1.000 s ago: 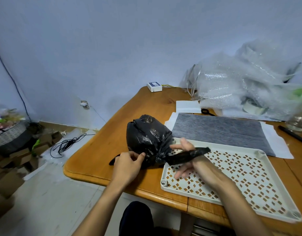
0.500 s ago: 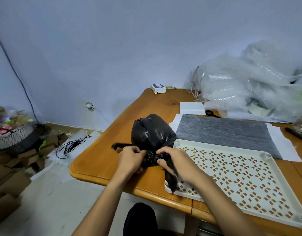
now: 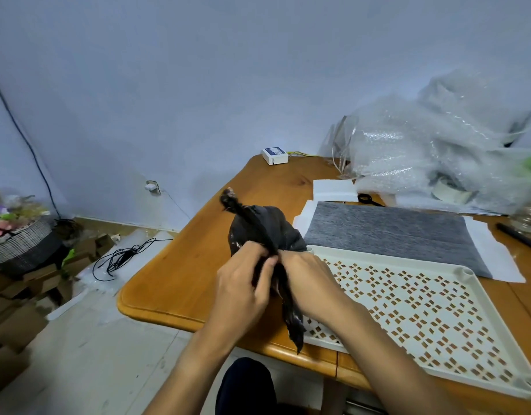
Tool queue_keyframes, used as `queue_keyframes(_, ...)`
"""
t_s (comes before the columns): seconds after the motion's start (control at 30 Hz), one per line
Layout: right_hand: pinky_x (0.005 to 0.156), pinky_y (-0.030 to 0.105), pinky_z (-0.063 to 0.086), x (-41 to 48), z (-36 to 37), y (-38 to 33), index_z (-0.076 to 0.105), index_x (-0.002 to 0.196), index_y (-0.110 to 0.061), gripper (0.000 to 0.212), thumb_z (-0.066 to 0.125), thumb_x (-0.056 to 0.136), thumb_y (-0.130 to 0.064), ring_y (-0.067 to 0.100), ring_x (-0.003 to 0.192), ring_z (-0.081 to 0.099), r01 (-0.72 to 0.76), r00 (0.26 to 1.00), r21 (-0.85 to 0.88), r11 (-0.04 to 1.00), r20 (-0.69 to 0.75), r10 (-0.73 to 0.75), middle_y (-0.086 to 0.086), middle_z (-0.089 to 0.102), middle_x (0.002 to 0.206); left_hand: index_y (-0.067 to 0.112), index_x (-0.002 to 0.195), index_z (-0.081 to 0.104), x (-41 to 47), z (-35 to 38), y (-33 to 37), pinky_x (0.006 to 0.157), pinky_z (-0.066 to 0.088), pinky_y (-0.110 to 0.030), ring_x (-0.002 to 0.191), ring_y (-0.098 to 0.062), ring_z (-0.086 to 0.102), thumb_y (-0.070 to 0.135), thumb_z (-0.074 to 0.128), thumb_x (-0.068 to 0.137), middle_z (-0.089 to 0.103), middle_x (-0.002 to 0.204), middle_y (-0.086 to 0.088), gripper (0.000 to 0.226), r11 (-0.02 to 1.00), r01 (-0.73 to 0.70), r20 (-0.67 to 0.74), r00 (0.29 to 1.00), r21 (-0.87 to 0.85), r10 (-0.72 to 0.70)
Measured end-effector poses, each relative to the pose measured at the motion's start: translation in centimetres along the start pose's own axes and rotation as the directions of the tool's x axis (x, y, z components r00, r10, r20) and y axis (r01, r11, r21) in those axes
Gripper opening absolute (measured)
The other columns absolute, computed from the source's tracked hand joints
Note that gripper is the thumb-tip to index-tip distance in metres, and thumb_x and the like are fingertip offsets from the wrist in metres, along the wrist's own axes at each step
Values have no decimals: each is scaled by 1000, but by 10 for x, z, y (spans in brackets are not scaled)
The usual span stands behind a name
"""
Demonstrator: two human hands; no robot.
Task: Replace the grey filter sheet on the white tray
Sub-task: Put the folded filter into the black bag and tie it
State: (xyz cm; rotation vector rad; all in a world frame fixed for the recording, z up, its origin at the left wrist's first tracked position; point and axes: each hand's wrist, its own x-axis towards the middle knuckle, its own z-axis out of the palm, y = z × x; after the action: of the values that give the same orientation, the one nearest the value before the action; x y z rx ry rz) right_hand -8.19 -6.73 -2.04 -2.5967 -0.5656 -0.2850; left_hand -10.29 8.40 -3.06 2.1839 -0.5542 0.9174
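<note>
Filter sheet (image 3: 393,232), grey, lies flat on white paper (image 3: 492,256) on the far part of the desk (image 3: 192,265). Its near edge runs along the far rim of the tray (image 3: 393,259). The tray, white and perforated, sits flat at the desk's near right, and the wood shows through its cut-outs.

A black bag (image 3: 258,223) stands at the tray's far left corner, touching it. One twisted tail of the bag points up and away. A second tail hangs down over the tray's near left corner and past the desk edge.

Left hand (image 3: 243,289) and right hand (image 3: 309,283) meet at the bag's near side. Both have their fingers curled and grip the gathered plastic, the two hands touching. The right forearm crosses the tray's left part.

Scissors (image 3: 366,198) lie just beyond the paper. Bubble wrap (image 3: 423,151) is heaped at the far right. A small white box (image 3: 274,155) sits at the desk's far edge by the wall. A black pen (image 3: 516,238) lies at the right. On the floor to the left are a black cable (image 3: 123,256) and a basket (image 3: 18,238).
</note>
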Motion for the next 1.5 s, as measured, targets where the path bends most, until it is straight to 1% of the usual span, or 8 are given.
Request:
queue_keyframes(0.13,67,37,54,-4,-1,0,62,93,-22,14,56,87,-32,20,75,66,-7,1000,288,958,28,-1,2,69,79,14,90,58,4,2,-7,67,43,-24,79,-9,55,17,61,101,56,86,6,11,990,95,41,995,-105,-92)
queue_keyframes(0.27,62,43,48,-12,-7,-7,64,96,-8,31,54,95,-38,28,60,59,-155,988,763,628,137,77,12,60,65,21,92,56,4,5,-20,66,41,-24,79,-4,53,27,57,102,53,87,11,12,990,118,62,992,-76,-113)
queue_keyframes(0.4,62,34,50,-8,-9,-18,60,92,-22,27,52,99,-47,23,61,61,-196,974,794,575,91,207,10,60,64,22,101,59,5,6,-20,64,43,-26,75,-4,49,36,50,100,51,88,13,16,999,37,111,993,0,-36)
queue_keyframes(0.63,51,19,35,-3,-17,-10,56,87,13,34,53,103,-18,9,54,46,-187,966,765,616,29,256,9,48,63,24,99,60,-5,4,-18,68,50,-31,77,-8,60,43,55,97,63,87,12,20,1000,23,200,980,-11,-20)
queue_keyframes(1.0,44,22,31,-20,-23,-30,62,94,-8,29,40,109,-21,10,44,38,-190,965,890,415,92,244,7,46,64,26,91,59,-15,21,-51,66,33,-32,71,-6,29,28,37,98,42,80,19,23,984,1,244,969,179,-46)
queue_keyframes(1.2,48,24,40,-24,-37,-30,68,107,-19,31,43,104,-2,14,43,45,-106,969,876,470,-14,245,16,55,65,28,114,61,-25,14,-53,80,40,-26,93,2,51,34,33,100,50,105,27,32,994,106,357,929,0,-99)
queue_keyframes(1.33,50,28,53,-28,-55,-32,72,112,-22,28,53,101,-5,17,48,57,-11,967,832,555,-133,218,-1,63,73,51,98,55,-35,3,-43,81,42,-24,102,15,49,29,47,92,47,113,45,25,985,150,409,906,-79,-106)
queue_keyframes(1.5,57,25,54,-36,-53,-45,75,100,-16,14,65,95,-8,12,54,63,-21,986,795,606,-85,145,-8,64,61,66,111,49,-31,12,-34,92,50,-26,108,-3,63,56,71,81,65,115,15,38,944,299,398,889,-136,-225)
